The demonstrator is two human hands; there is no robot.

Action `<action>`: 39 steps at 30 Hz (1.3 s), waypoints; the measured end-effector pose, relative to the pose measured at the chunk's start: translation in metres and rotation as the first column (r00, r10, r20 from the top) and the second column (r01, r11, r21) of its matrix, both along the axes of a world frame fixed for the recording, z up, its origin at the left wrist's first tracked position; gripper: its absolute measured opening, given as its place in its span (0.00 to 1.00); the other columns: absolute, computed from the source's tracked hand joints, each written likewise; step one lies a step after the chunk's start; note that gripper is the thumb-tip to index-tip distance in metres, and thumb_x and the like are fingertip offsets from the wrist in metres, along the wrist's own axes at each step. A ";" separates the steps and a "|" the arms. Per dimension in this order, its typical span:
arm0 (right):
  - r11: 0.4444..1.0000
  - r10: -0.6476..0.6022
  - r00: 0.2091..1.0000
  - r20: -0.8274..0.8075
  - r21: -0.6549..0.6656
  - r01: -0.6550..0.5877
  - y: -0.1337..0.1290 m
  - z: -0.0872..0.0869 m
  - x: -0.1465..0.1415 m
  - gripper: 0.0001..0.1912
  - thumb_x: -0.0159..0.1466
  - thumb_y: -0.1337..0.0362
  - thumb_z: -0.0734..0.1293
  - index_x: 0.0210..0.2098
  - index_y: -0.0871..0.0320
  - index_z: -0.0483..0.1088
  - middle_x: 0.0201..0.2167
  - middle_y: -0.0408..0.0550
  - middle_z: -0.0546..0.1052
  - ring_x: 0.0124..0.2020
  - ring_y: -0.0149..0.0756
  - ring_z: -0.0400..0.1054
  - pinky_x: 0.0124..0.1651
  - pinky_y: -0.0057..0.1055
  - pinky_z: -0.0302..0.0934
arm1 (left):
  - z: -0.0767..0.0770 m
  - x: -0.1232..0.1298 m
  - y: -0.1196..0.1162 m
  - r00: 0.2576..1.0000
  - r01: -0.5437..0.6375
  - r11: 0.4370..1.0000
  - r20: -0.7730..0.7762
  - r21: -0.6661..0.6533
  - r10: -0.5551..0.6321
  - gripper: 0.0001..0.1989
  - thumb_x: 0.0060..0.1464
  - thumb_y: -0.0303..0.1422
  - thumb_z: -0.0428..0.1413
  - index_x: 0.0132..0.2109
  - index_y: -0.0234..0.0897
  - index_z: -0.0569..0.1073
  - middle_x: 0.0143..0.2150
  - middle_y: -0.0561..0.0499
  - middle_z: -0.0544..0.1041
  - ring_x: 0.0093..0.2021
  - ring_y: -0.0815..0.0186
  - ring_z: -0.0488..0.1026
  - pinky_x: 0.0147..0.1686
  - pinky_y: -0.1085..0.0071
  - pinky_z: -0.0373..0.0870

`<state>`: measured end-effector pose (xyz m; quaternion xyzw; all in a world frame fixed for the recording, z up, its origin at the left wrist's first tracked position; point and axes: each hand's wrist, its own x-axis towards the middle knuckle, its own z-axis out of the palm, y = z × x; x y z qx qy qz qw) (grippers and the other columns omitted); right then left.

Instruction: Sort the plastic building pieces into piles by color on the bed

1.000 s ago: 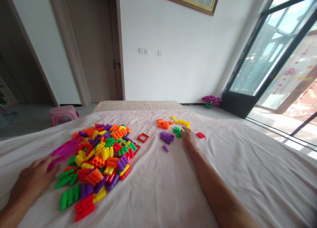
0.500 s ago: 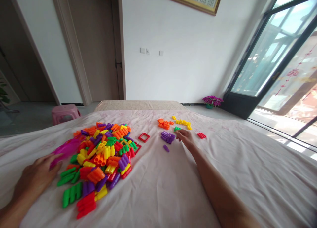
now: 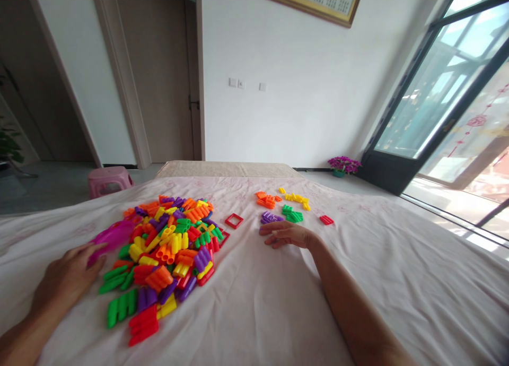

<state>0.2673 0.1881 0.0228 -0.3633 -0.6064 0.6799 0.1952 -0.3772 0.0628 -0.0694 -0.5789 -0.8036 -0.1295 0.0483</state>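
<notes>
My left hand [image 3: 69,275] is closed on the near edge of a magenta plastic piece [image 3: 115,235], blurred and partly hidden, so its kind is unclear. Right beside it lies a heap of colourful plastic building blocks [image 3: 170,249], ribbed like joined tubes, in orange, yellow, green, red and purple. My right hand [image 3: 288,234] is low over the cloth with its fingers pointing left, closed about a small purple block [image 3: 261,229] that is mostly hidden. Just beyond its knuckles sit the purple blocks [image 3: 271,217] and the green blocks [image 3: 293,214].
Orange blocks [image 3: 267,199] and yellow blocks [image 3: 296,198] lie farther back in small groups. A red block [image 3: 326,220] is off to the right. A red square frame [image 3: 234,220] rests beside the heap. Wrinkled pale cloth [image 3: 254,313] covers the surface. A pink stool [image 3: 110,181] stands beyond.
My right hand has moved from the green blocks back toward me and left, over the loose purple block. More green blocks now show behind it. My left hand stays at the magenta piece.
</notes>
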 end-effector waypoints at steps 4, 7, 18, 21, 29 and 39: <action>0.998 -0.056 0.998 -0.022 0.033 0.057 0.001 -0.001 -0.001 0.33 0.58 0.55 0.79 0.61 0.54 0.73 0.69 0.59 0.68 0.52 0.45 0.78 0.51 0.40 0.76 | -0.001 -0.001 0.001 1.000 -0.005 1.000 -0.014 -0.013 0.005 0.32 0.66 0.47 0.38 0.62 0.32 0.73 0.64 0.34 0.73 0.62 0.49 0.71 0.59 0.57 0.65; 0.996 -0.053 0.999 0.003 0.071 0.053 0.001 -0.001 -0.005 0.32 0.59 0.54 0.79 0.60 0.55 0.74 0.63 0.59 0.74 0.49 0.43 0.79 0.44 0.35 0.76 | 0.002 0.003 -0.001 1.000 -0.010 1.000 -0.026 -0.006 0.009 0.31 0.66 0.46 0.37 0.62 0.33 0.73 0.64 0.35 0.73 0.63 0.50 0.71 0.59 0.58 0.65; 0.851 -0.024 1.000 -0.020 0.524 0.031 -0.023 -0.018 -0.101 0.21 0.63 0.55 0.74 0.54 0.53 0.77 0.52 0.53 0.80 0.47 0.41 0.77 0.45 0.36 0.73 | 0.012 0.013 -0.005 1.000 -0.009 1.000 -0.023 0.027 0.009 0.29 0.66 0.43 0.42 0.61 0.31 0.74 0.62 0.34 0.75 0.61 0.51 0.72 0.59 0.58 0.65; 0.652 -0.008 0.999 0.054 0.757 -0.036 -0.033 -0.027 -0.123 0.22 0.64 0.60 0.71 0.58 0.51 0.75 0.56 0.54 0.77 0.53 0.45 0.75 0.48 0.40 0.73 | 0.015 0.015 -0.006 1.000 -0.006 1.000 -0.011 0.022 0.006 0.30 0.66 0.44 0.40 0.61 0.29 0.74 0.63 0.32 0.74 0.62 0.49 0.72 0.59 0.57 0.65; 0.244 -0.032 0.933 0.359 0.908 -0.341 -0.054 -0.023 -0.146 0.36 0.66 0.67 0.68 0.72 0.49 0.60 0.72 0.52 0.64 0.70 0.48 0.59 0.70 0.48 0.56 | 0.008 0.010 -0.004 0.999 -0.028 1.000 -0.029 0.004 0.028 0.29 0.66 0.44 0.41 0.62 0.33 0.73 0.64 0.35 0.74 0.60 0.52 0.73 0.58 0.59 0.65; 0.177 -0.092 0.919 0.383 0.915 -0.363 -0.061 -0.022 -0.152 0.22 0.74 0.54 0.64 0.64 0.54 0.69 0.56 0.55 0.77 0.54 0.44 0.70 0.57 0.39 0.65 | 0.001 0.003 -0.001 0.999 -0.021 0.999 -0.048 0.027 0.022 0.30 0.66 0.45 0.41 0.61 0.31 0.74 0.63 0.34 0.75 0.60 0.50 0.72 0.59 0.57 0.66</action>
